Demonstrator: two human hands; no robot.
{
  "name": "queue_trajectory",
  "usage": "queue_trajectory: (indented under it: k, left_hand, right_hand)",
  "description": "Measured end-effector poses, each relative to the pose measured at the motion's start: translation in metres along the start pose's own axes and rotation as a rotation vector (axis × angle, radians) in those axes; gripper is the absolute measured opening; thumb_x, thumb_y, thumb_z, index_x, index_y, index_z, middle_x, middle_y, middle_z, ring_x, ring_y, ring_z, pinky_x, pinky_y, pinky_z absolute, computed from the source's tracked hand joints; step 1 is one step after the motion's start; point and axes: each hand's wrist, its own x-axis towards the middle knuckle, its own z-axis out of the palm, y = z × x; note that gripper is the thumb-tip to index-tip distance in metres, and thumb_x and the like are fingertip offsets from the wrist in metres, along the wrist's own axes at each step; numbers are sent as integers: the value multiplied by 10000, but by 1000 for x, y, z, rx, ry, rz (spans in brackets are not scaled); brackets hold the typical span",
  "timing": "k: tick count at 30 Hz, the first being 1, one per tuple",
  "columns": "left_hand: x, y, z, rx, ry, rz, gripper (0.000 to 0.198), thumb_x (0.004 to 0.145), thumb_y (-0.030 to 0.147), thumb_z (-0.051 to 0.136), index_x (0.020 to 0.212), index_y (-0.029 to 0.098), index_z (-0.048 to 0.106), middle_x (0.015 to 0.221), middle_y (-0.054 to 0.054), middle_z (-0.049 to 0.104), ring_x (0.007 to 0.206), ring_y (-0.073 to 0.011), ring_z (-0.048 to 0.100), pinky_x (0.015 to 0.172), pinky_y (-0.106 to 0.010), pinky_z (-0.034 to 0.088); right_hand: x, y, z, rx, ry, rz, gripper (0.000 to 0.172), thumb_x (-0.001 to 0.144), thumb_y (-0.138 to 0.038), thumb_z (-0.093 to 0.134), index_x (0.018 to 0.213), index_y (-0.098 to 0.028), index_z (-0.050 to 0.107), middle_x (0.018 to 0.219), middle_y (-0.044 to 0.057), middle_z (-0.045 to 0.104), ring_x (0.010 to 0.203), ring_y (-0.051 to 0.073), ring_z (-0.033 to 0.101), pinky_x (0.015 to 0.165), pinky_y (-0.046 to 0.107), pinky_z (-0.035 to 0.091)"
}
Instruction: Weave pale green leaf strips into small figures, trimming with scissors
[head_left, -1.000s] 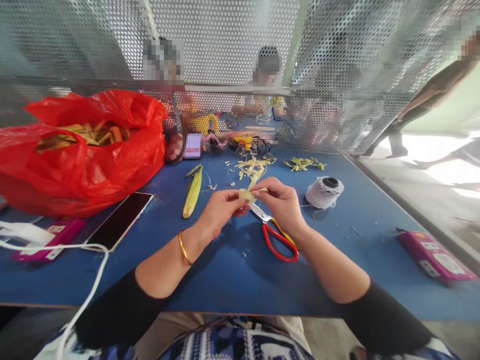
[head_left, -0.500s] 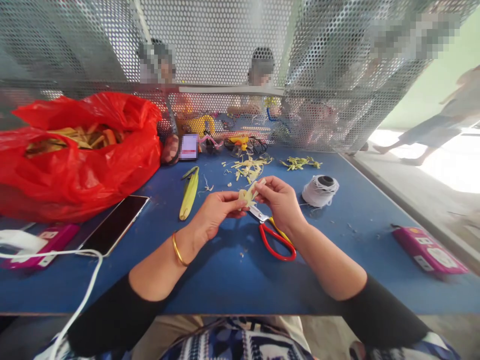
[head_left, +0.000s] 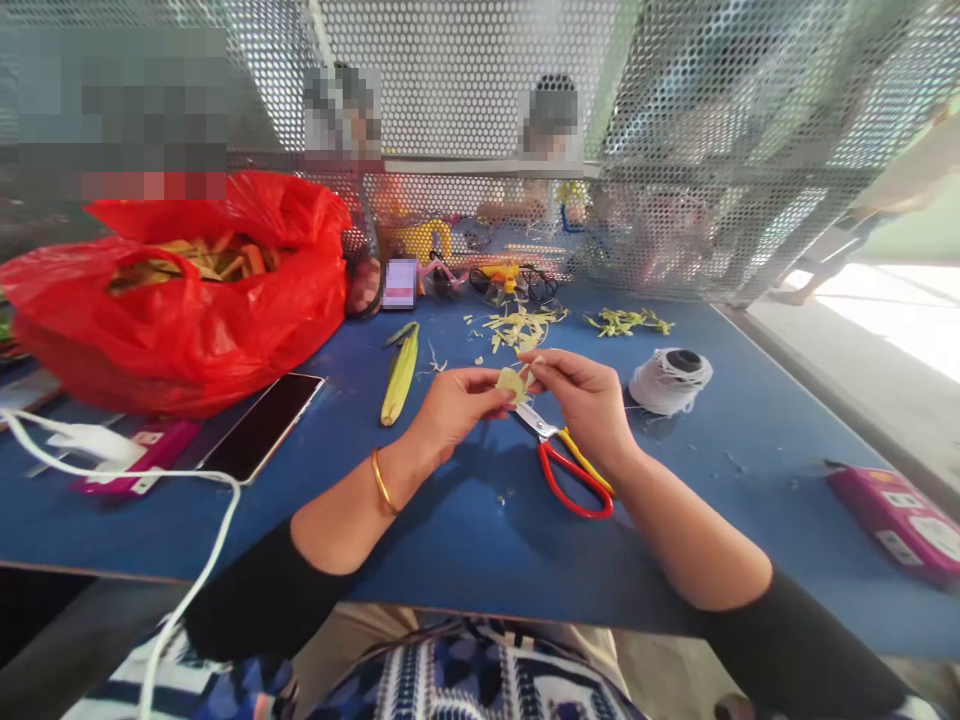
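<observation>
Between the fingertips of my left hand point(head_left: 463, 405) is pinched a small pale yellow-green husk piece point(head_left: 513, 386), folded in a flower-like shape. My right hand point(head_left: 583, 392) closes its thumb and fingers on the right edge of the same husk piece. Under my hands, red-and-yellow-handled scissors point(head_left: 546, 432) lie on the blue table point(head_left: 465, 560), their blade tips partly hidden. To the left of my hands rests a green husk bundle point(head_left: 400, 378). Pale cut husk strips point(head_left: 521, 325) are scattered just beyond my fingers.
A red plastic bag point(head_left: 247, 345) of dried husks stands left. A dark phone point(head_left: 262, 428), a white cable point(head_left: 214, 555) and a purple box point(head_left: 154, 455) lie near it. White thread point(head_left: 664, 385), green strips point(head_left: 630, 321) and another purple box point(head_left: 896, 520) are right. Perforated mesh point(head_left: 465, 80) runs behind.
The camera view has shifted, so the table things appear farther right. My fingers have moved on the husk piece; the strip that stuck out toward my right hand is now folded in closer.
</observation>
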Motion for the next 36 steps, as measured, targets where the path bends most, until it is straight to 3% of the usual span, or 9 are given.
queue_trajectory:
  k: [5, 9, 20, 27, 36]
  left_hand:
    - [1, -5, 2, 74, 46, 45, 219, 685, 82, 763, 811, 156, 601, 574, 19, 672, 565, -119, 645, 585, -229, 525]
    - [1, -7, 3, 125, 47, 69, 197, 716, 43, 721, 768, 160, 572, 554, 40, 649, 510, -93, 614, 543, -199, 500]
    - [4, -13, 1, 221, 47, 107, 186, 697, 117, 778, 736, 152, 600, 583, 34, 650, 499, -95, 609, 530, -207, 479]
    - [1, -13, -4, 576, 44, 255, 100, 748, 160, 707, 765, 189, 613, 611, 23, 668, 542, -128, 628, 550, -237, 465]
    - [-4, -7, -2, 683, 53, 207, 208, 740, 167, 678, 913, 223, 576, 605, 61, 681, 561, -136, 652, 563, -238, 435]
  right_hand:
    - [-5, 0, 0, -168, -41, 33, 159, 693, -330, 701, 699, -193, 621, 553, -40, 595, 517, 97, 508, 526, 249, 403]
    - [-6, 1, -1, -246, -55, 92, 165, 672, -339, 681, 646, -186, 624, 541, -35, 577, 512, 95, 463, 524, 255, 364]
    - [-1, 3, -6, -349, -126, 178, 129, 654, -312, 634, 629, -187, 618, 534, -28, 598, 508, 114, 518, 519, 260, 373]
    - [-3, 3, -3, -352, -113, 172, 132, 667, -307, 656, 687, -196, 586, 554, -34, 609, 512, 122, 557, 525, 263, 404]
    - [-4, 2, -5, -327, -186, 105, 152, 717, -219, 599, 843, -221, 514, 622, -40, 636, 574, 139, 609, 600, 293, 462]
